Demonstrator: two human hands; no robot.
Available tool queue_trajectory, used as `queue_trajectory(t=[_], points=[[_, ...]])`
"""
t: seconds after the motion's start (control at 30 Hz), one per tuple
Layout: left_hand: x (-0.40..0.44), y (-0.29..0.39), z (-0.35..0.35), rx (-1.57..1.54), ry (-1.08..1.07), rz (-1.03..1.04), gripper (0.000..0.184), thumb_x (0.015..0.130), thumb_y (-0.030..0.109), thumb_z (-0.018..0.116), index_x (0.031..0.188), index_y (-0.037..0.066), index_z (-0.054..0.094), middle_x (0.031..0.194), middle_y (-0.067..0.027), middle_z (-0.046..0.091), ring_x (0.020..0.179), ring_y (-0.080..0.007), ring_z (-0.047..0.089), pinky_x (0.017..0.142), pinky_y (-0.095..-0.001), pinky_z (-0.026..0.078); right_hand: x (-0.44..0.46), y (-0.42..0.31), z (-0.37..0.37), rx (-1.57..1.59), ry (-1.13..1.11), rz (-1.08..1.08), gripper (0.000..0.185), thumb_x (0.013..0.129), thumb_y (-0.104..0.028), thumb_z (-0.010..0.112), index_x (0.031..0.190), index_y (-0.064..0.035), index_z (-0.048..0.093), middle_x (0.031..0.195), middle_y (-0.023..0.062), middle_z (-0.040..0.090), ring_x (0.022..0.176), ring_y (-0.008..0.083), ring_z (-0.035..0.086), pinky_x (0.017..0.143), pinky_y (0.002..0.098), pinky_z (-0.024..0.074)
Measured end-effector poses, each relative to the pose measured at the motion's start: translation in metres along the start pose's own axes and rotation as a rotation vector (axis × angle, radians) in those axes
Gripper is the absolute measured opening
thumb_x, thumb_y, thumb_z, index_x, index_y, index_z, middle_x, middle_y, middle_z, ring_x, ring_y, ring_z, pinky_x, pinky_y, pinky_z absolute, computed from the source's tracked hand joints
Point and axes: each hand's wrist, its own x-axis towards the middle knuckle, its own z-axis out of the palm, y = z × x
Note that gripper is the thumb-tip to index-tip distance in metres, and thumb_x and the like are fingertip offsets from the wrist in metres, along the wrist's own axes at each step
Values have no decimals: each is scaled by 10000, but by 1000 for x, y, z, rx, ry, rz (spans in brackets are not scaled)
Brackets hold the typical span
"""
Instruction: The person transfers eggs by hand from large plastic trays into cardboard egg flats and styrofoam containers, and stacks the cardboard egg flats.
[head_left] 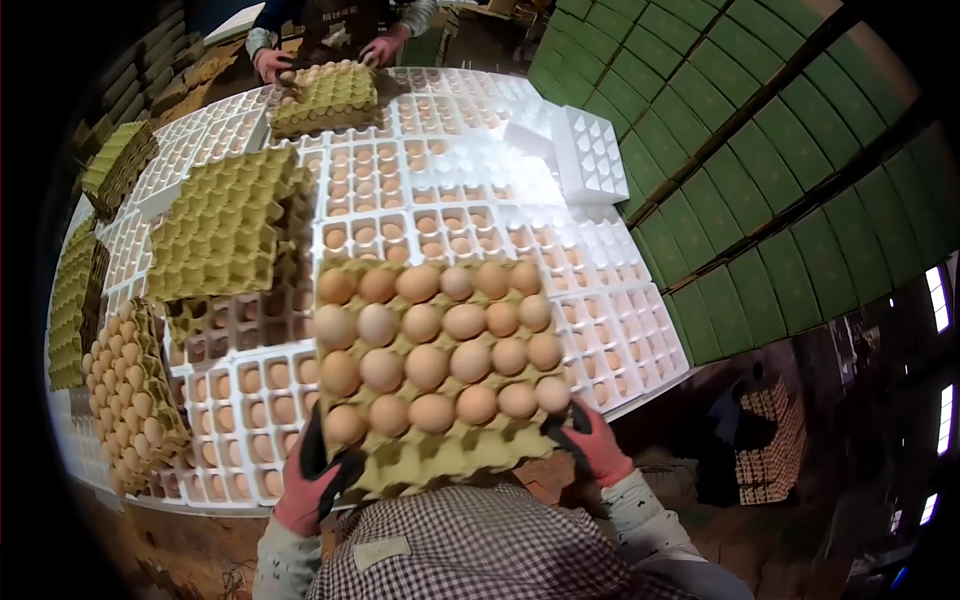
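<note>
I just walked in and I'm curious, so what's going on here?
The person's left hand and right hand hold a pulp tray of eggs near its closest corners; the row nearest the person is bare. Around it, white foam trays lie side by side, many with eggs in their pockets. On the far side, a co-worker's hands are at another egg tray. Green boxes stand stacked at the right.

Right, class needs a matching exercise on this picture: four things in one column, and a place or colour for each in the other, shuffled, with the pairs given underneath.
1. Egg tray with a bare front row
2. Stacked boxes
3. Co-worker's hands
4. Checked garment

A. Top of the picture
B. Between the wearer's left hand and right hand
C. Bottom of the picture
D. Green

Pairs: 1-B, 2-D, 3-A, 4-C
</note>
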Motion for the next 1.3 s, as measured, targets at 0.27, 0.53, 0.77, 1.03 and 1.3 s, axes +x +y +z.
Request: queue_trajectory(t=[0.27, 0.53, 0.77, 1.03, 1.3], points=[[105, -93, 166, 846, 73, 248, 758, 748, 105, 742, 1419, 5, 405, 1402, -231, 421, 1278, -395, 418, 1074, -446, 356, 98, 10, -170, -264, -131, -30, 626, 813, -125, 710, 1375, 1, 464, 1261, 178, 594, 1185, 276, 558, 1009, 368, 426], [128, -32, 190, 1278, -86, 349, 680, 622, 96, 830, 1228, 71, 522, 1055, -118, 613, 974, -271, 611, 841, -378, 485, 149, -8, -184, -958, -236, -595, 663, 598, -207, 851, 1175, -70, 555, 1160, 151, 570, 1043, 316, 567, 934, 393, 450], [144, -32, 211, 26, 136, 176, 493, 817, 99, 747, 1258, 16, 544, 1259, -136, 567, 1088, -210, 616, 843, -321, 534, 146, -18, -190, -202, -365, -213, 534, 764, -150, 774, 1234, -40, 545, 1137, 104, 590, 1000, 229, 632, 806, 342, 553], [162, -5, 251, 1329, -72, 400, 535, 659, 161, 816, 1151, 80, 622, 1136, -70, 600, 1014, -222, 617, 788, -367, 519, 133, -46, -130, -914, -214, -498, 586, 717, -270, 779, 1233, -92, 564, 1114, 152, 556, 992, 301, 602, 771, 394, 528], [152, -30, 261, 1395, -138, 378, 474, 666, 153, 770, 1120, 165, 634, 1249, -150, 524, 973, -305, 623, 784, -412, 522, 143, -39, -110, -812, -218, -542, 496, 740, -166, 758, 1212, -141, 606, 1223, 172, 525, 1114, 301, 556, 836, 373, 534]])
